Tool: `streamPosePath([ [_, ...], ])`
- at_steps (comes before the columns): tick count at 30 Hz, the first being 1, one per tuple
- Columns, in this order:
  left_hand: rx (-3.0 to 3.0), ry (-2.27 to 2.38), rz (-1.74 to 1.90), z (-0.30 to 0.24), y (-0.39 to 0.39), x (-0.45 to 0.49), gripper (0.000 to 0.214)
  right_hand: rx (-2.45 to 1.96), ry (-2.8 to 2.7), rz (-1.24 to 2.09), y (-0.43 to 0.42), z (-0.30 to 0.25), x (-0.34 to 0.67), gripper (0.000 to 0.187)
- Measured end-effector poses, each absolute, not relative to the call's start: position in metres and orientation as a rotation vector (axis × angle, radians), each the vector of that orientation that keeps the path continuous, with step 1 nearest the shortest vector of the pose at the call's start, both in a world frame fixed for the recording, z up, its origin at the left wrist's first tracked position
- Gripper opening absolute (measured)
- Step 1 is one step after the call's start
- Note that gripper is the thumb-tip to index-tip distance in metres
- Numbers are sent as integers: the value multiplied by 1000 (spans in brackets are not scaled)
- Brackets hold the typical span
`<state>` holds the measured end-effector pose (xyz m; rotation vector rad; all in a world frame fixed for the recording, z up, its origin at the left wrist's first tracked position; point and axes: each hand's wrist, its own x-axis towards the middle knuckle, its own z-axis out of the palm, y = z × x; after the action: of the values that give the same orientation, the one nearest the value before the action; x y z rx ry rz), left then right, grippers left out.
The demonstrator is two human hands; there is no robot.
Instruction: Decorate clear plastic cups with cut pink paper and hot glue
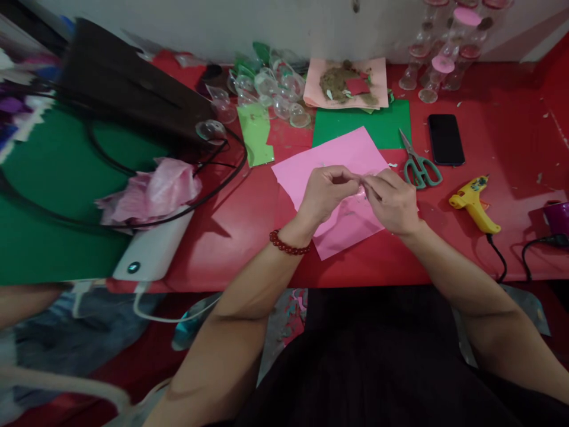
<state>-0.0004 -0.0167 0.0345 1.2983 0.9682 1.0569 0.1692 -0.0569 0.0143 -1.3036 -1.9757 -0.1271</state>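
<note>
Above the pink sheet (338, 234), my left hand (326, 193) and my right hand (393, 201) meet at the fingertips, both closed in a pinch. A small shiny pinkish piece (361, 193) shows just under the fingers; its kind cannot be made out, and the fingers hide part of it. A green sheet (362, 127) lies partly beneath the pink one. To the right of my right hand rest green-handled scissors (418, 166), blades pointing away from me.
Clear plastic cups (271, 89) are heaped at the back, beside a paper stack (380, 71) bearing brown sand. Joined cups (440, 65) stand back right. A phone (446, 139) and yellow glue gun (475, 204) lie right. Left are a white power bank (153, 252), black cable and dark box (128, 83).
</note>
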Motion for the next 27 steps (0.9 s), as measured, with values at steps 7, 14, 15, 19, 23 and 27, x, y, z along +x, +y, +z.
streamPosePath([
  [7,1280,985,1096,32,-19,3,7,-1303,-1965,-114,-57,14,169,34],
  [14,1168,997,1129,31,-17,5,12,-1293,-1878,-72,-57,19,170,31],
  [15,1157,994,1139,32,-17,4,13,-1294,-1845,-67,-56,20,171,31],
  [19,1265,984,1161,38,-20,2,11,-1317,-1775,-22,-53,20,173,30],
  [23,1569,1073,1207,43,-24,1,4,-1330,-1765,8,-53,17,170,27],
  [27,1793,1137,1239,39,-26,0,12,-1365,-1768,-11,-55,17,165,24],
])
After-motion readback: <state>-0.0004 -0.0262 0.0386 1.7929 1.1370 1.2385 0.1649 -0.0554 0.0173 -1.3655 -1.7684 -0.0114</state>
